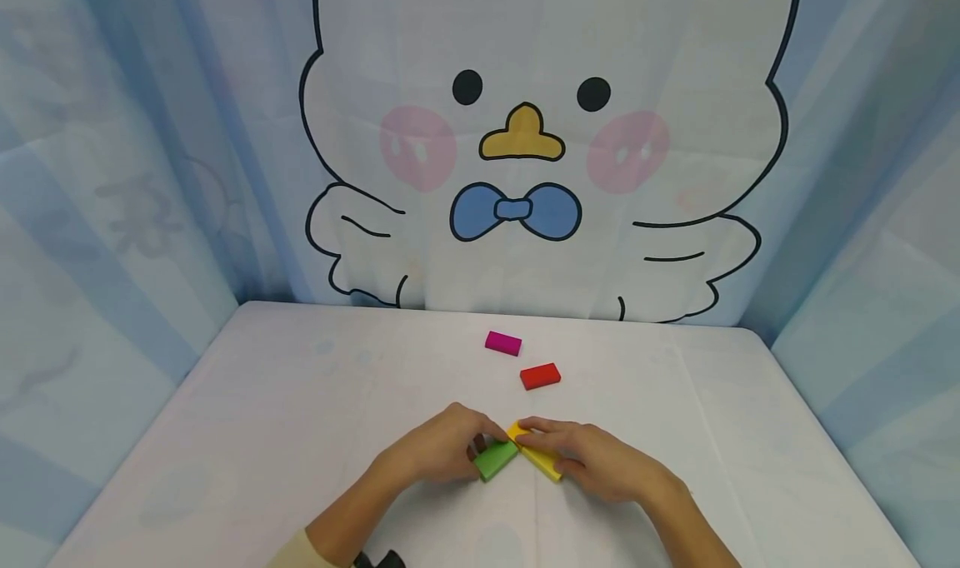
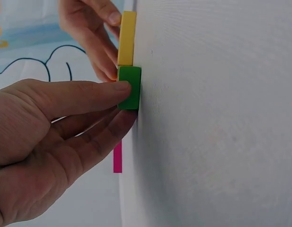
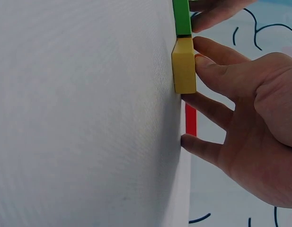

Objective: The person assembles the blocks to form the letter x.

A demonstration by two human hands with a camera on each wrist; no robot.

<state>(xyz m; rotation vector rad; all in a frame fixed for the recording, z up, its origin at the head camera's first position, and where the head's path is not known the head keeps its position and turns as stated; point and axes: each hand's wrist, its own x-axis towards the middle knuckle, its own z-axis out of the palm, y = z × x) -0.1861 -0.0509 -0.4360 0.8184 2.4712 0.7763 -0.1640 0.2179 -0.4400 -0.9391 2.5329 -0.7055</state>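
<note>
My left hand (image 1: 450, 443) pinches a green block (image 1: 496, 461) between thumb and fingers; the left wrist view shows the thumb on the near face of the green block (image 2: 129, 88). My right hand (image 1: 600, 460) holds a yellow block (image 1: 543, 463), its thumb against the side and fingers over the top. In the head view the two blocks lie flat, meeting at their far ends in an angle. More yellow shows beyond the right fingers; whether it is the same piece, I cannot tell. Part of the yellow block (image 3: 185, 66) is hidden by fingers.
Farther back on the white table (image 1: 300, 401) lie a red block (image 1: 541, 376) and a magenta block (image 1: 503, 343), apart from each other. Behind the table hangs a cloth (image 1: 517, 276) printed with a cartoon bird. A black object (image 1: 386, 560) shows by the left forearm.
</note>
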